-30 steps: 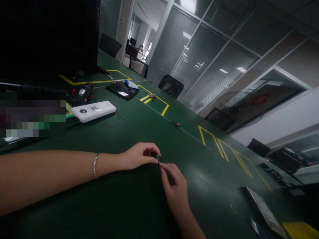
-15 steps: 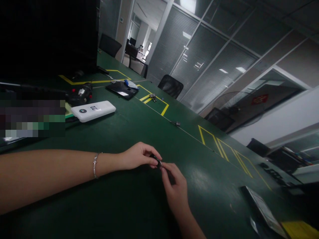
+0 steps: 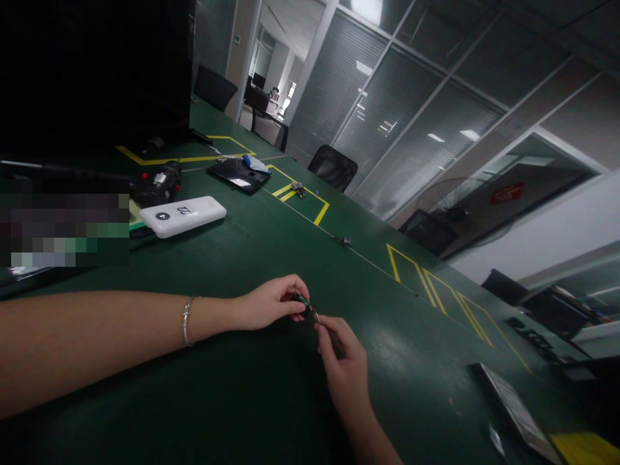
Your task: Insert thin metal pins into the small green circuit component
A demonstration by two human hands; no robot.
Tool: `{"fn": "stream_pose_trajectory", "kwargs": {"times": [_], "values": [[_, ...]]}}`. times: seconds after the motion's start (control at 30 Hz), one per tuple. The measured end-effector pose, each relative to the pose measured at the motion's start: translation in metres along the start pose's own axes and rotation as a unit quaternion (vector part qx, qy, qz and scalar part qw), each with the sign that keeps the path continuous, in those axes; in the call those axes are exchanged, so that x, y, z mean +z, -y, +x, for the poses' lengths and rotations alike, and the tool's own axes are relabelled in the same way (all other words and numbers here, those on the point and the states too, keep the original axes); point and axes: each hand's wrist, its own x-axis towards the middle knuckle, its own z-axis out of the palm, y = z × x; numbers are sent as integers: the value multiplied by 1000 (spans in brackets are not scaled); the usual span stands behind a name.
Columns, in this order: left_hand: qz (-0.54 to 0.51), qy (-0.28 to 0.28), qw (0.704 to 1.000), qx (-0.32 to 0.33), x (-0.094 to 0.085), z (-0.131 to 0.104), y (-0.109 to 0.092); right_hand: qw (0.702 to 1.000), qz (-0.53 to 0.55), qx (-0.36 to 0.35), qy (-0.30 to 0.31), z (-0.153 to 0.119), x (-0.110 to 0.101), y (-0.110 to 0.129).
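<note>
Between the thumb and fingers of my left hand (image 3: 276,302) is a small dark part (image 3: 303,301) with some green on it. My right hand (image 3: 345,355) pinches a thin metallic tool (image 3: 316,316), whose tip points at the small part; whether they touch is too small to tell. Both hands are held over the green table (image 3: 271,252), close together. Most of the tool's rear end is hidden by my right fingers.
A white power bank (image 3: 184,216) marked 22 lies left, beside a dark device with red buttons (image 3: 162,183). Farther back are a black pouch (image 3: 237,175), small metal parts (image 3: 298,189) and another small part (image 3: 343,240). A tablet-like device (image 3: 516,410) lies right.
My right hand has shifted slightly right and down, and the gap between the hands has widened. The small part in my left hand now shows its green face more.
</note>
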Motion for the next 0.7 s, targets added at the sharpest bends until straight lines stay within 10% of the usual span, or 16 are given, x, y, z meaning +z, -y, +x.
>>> {"fn": "stream_pose_trajectory", "kwargs": {"times": [0.3,0.57,0.7], "values": [[187,63,980,3,0,-3,-10,1000,5,-6,2,1,0,4],[509,173,836,107,13,-14,-18,1000,16,-14,-12,1,0,3],[543,161,816,115,14,-17,-16,1000,18,-15,-13,1,0,4]]}}
